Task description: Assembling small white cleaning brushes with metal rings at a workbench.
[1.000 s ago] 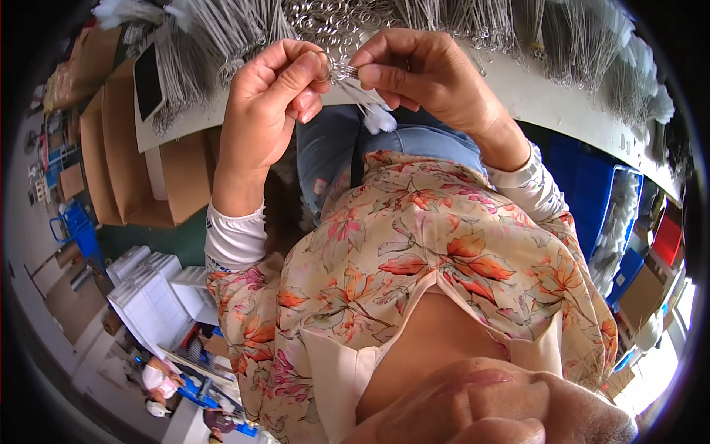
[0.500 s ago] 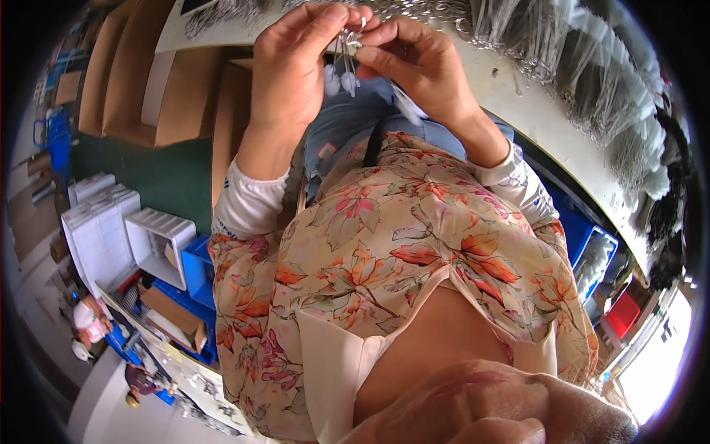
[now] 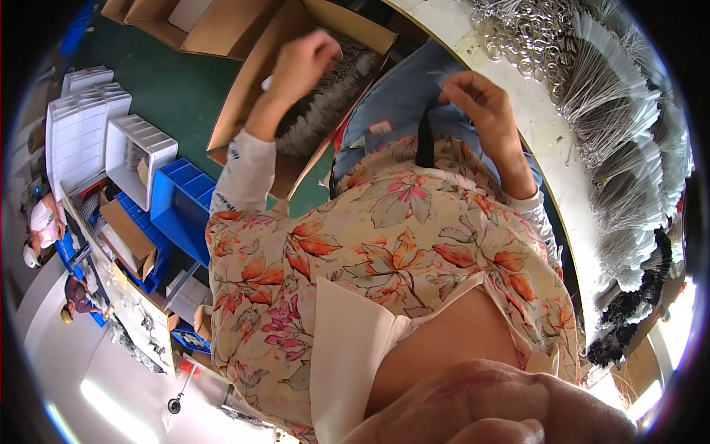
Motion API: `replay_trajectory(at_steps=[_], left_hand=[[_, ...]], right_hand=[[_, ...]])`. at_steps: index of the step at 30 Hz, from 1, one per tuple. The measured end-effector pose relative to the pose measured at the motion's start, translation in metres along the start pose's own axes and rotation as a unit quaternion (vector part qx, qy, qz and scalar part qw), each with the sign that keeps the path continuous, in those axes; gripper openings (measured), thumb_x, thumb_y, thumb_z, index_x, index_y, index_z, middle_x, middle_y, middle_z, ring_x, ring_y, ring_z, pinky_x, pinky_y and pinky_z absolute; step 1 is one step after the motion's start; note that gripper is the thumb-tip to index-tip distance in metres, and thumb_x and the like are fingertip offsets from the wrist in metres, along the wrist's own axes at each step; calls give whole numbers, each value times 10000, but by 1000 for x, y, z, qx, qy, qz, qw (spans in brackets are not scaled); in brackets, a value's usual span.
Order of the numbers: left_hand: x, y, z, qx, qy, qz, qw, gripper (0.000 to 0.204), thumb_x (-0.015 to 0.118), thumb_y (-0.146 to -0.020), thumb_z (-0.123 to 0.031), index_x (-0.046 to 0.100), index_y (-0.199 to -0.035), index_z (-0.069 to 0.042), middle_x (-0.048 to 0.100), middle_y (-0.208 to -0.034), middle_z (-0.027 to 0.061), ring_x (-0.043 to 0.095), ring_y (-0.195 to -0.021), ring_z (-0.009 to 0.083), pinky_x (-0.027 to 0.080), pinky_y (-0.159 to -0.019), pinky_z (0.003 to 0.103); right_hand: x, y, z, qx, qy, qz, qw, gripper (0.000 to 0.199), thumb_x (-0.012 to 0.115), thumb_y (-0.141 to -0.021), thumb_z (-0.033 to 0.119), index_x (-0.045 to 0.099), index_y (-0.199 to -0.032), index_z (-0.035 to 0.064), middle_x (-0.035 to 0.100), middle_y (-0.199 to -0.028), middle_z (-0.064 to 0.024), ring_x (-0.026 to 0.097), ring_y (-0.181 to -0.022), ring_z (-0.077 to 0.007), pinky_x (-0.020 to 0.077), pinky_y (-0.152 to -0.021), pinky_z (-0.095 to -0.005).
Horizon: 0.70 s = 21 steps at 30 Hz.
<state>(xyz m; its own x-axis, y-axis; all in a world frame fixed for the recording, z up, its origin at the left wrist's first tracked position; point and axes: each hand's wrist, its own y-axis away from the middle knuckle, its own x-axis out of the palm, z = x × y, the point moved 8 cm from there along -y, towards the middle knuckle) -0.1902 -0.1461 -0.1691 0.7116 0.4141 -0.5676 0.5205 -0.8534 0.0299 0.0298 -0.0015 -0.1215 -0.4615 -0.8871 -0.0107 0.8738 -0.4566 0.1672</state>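
Note:
My left hand (image 3: 302, 68) hangs over an open cardboard box (image 3: 235, 111) with its fingers curled closed. A small white bit (image 3: 267, 83) pokes out beside that hand; what the fingers hold is hidden. Inside the box lie many thin wire brushes (image 3: 314, 126) with whitish bristle ends. Above my lap, next to the table edge, my right hand (image 3: 482, 103) has its thumb and fingers pinched together. Something pale and thin shows at those fingertips, too small to name.
The white table (image 3: 543, 122) on the right bears a heap of metal rings (image 3: 518, 44), bundles of grey-white wire brushes (image 3: 621, 140) and black ones (image 3: 632, 311). White crates (image 3: 140, 152) and a blue crate (image 3: 185, 203) stand at left. Two people work at a far table.
My hands were together at the table edge, holding a few small wire brushes with white ends. They have parted: the left moved over the box, the right toward the right. My view has turned.

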Motion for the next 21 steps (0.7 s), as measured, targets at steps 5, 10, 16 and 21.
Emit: replay_trajectory(at_steps=[5,10,16,21], left_hand=[[113,13,73,102,-324,127,932,114,561,-801,-145,619,-845,-57,652,-759,109,653,-739,271,493,-685,379],[149,-26,106,95,-385,228,889,146,561,-769,-125,613,-894,-68,651,-839,108,640,-845,276,474,-756,400],[142,-54,192,110,-174,75,976,264,600,-802,-247,616,-1010,-85,646,-946,139,625,-876,324,471,-777,417],[67,-15,197,-95,-28,-120,988,337,622,-825,-323,631,-1050,-71,654,-948,168,634,-888,298,483,-789,358]], right_hand=[[0,4,-23,89,12,11,996,153,621,-861,93,619,-952,-31,620,-827,-31,566,-787,-80,457,-730,-214],[2,4,-30,125,9,15,992,160,626,-861,99,618,-962,-24,619,-837,-27,566,-791,-81,461,-745,-213],[10,-2,-31,148,1,41,988,162,624,-862,97,617,-974,-20,622,-874,-27,579,-824,-88,476,-770,-221],[2,-1,-10,152,-32,44,987,161,624,-862,115,620,-969,-6,619,-863,-16,578,-820,-80,473,-743,-214]])
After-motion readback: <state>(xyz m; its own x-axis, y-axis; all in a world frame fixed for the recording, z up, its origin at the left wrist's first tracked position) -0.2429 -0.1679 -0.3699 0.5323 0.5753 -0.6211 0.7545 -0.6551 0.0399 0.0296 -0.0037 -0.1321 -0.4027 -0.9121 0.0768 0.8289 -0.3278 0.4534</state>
